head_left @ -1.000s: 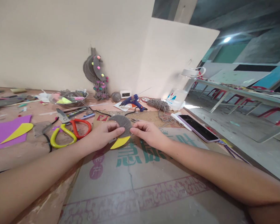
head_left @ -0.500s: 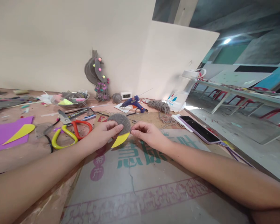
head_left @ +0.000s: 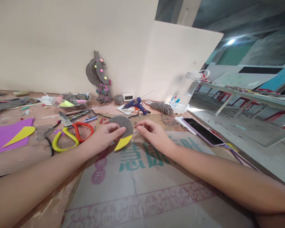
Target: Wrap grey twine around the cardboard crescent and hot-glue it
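Between the thumb and fingers of my left hand [head_left: 109, 134] is a yellow crescent [head_left: 123, 142], its upper part wound in grey yarn [head_left: 123, 123]. The bare yellow tip points down and left. My right hand [head_left: 154, 134] is just right of the crescent, thumb and forefinger pinched on what looks like a thin strand of the grey yarn. The strand is faint against the board. A loose skein of grey yarn [head_left: 162, 108] lies behind my right hand.
Scissors [head_left: 73, 134] lie left of my left hand. Beyond are a blue glue gun [head_left: 136, 105], a small clock [head_left: 128, 97] and a water bottle [head_left: 180, 93]. A phone [head_left: 201, 131] is at right. Purple sheets [head_left: 4, 136] lie at left. A printed cardboard sheet [head_left: 161, 202] is under my hands.
My right hand has drawn slightly right and up, widening the gap to the crescent. The crescent has tilted very slightly in my left hand.
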Action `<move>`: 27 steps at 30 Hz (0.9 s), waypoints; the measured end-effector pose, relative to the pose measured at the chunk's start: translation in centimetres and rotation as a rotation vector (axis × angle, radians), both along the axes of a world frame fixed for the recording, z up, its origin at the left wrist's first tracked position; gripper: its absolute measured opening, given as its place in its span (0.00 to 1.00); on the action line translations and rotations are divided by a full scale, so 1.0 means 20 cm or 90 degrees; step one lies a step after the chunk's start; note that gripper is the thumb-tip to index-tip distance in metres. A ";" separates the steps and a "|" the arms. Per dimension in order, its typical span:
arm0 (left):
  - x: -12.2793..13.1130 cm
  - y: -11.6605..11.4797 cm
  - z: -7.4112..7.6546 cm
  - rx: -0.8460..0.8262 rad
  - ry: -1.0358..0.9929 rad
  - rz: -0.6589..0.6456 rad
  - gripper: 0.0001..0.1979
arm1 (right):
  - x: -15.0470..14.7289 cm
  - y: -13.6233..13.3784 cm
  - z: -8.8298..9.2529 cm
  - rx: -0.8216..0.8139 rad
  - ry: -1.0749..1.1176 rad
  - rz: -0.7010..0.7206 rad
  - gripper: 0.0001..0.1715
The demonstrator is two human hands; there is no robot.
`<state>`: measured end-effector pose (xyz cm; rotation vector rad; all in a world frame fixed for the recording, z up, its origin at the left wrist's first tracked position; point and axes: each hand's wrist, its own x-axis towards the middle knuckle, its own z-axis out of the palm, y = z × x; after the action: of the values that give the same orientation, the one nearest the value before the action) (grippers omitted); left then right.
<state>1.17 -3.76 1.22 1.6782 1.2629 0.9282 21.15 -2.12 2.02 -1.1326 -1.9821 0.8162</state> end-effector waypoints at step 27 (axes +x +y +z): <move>0.01 -0.01 0.03 0.003 0.064 -0.013 0.19 | -0.03 -0.03 0.01 0.060 -0.070 0.099 0.08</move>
<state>1.28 -3.91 1.74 1.7575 1.3081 0.8436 20.55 -2.70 2.28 -0.9963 -2.1980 0.7444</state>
